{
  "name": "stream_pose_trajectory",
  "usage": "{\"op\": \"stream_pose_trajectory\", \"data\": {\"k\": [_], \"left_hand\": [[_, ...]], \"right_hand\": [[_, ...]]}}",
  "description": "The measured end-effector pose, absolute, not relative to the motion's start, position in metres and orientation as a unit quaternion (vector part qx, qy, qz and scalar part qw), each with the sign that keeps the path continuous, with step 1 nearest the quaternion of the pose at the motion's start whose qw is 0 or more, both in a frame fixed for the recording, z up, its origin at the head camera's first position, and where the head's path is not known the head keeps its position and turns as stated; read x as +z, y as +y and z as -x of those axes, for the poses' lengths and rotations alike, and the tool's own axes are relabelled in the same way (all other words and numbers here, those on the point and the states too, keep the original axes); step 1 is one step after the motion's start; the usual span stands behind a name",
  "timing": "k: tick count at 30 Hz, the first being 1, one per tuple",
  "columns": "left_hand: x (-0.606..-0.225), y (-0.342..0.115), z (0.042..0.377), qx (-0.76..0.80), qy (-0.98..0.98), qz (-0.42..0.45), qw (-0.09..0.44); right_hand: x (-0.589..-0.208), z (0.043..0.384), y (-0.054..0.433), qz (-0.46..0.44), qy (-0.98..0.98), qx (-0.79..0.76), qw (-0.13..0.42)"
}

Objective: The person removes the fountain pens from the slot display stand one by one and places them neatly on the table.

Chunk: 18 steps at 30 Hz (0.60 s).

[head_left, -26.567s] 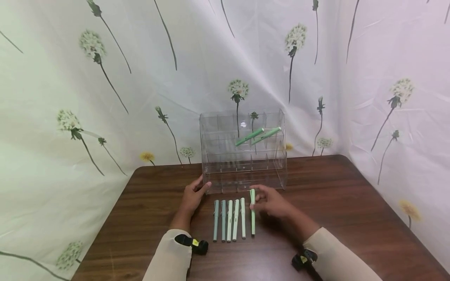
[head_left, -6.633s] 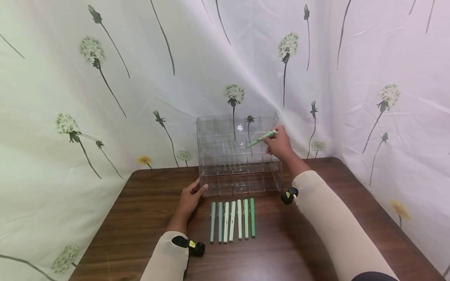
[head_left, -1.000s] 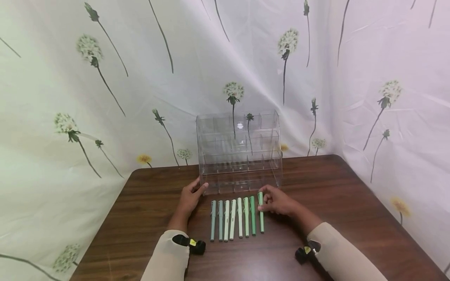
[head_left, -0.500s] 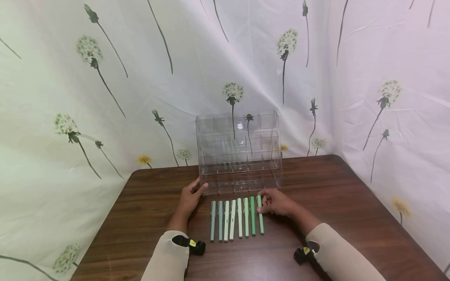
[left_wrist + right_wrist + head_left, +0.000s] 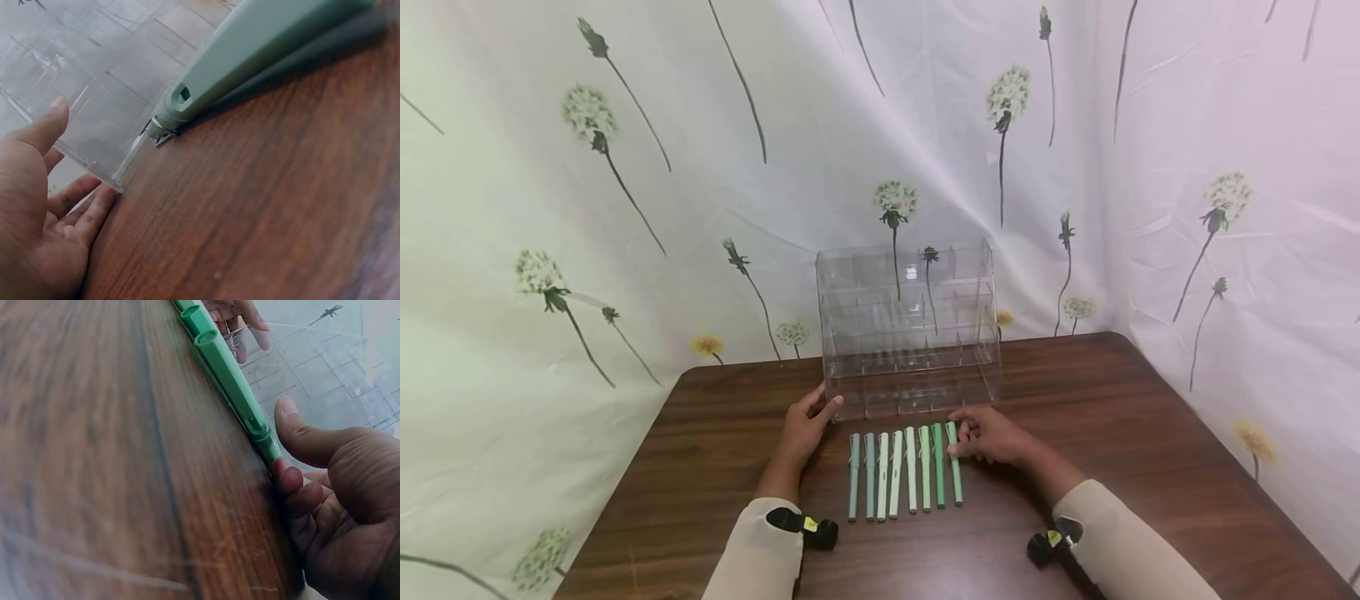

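A clear acrylic tiered organizer (image 5: 910, 333) stands on the table. My left hand (image 5: 802, 429) holds its lower left corner, thumb on the front and fingers round the side edge in the left wrist view. In front lie several capped pens in a row, from grey-green pens (image 5: 853, 477) through pale pens (image 5: 896, 473) to a dark green pen (image 5: 939, 465). The rightmost, a light green pen (image 5: 956, 475), lies beside it. My right hand (image 5: 996, 435) is at its clip end. In the right wrist view the fingertips touch that end, while the thumb (image 5: 312, 434) is raised off it.
The brown wooden table (image 5: 700, 483) has a white curtain (image 5: 685, 208) with a dandelion print behind and at both sides. The organizer's compartments rise in steps towards the curtain. Each wrist wears a black strap with a small camera (image 5: 826, 534).
Two green pens that lay across the organizer earlier are now in the row. Over the last second the rightmost pen was lowered flat and shifted slightly left. My left hand stayed put.
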<state>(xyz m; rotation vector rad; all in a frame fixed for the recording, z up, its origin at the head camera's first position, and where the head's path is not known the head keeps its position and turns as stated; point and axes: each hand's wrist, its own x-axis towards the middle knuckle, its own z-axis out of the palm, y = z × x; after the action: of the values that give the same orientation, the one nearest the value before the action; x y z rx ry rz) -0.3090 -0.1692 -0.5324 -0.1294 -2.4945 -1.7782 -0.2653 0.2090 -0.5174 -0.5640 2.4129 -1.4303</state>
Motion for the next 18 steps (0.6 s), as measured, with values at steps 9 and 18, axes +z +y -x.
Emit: {"op": "stream_pose_trajectory", "data": {"k": [9,18], "left_hand": [[-0.532,-0.166,0.308,-0.595,-0.798,0.068,0.063],[-0.526,-0.152,0.304,-0.607,-0.787,0.058,0.096]], "right_hand": [[-0.520,0.266,0.216,0.199,0.828,-0.507,0.130],[-0.523,0.259,0.237,0.163,0.823,-0.533,0.112]]}}
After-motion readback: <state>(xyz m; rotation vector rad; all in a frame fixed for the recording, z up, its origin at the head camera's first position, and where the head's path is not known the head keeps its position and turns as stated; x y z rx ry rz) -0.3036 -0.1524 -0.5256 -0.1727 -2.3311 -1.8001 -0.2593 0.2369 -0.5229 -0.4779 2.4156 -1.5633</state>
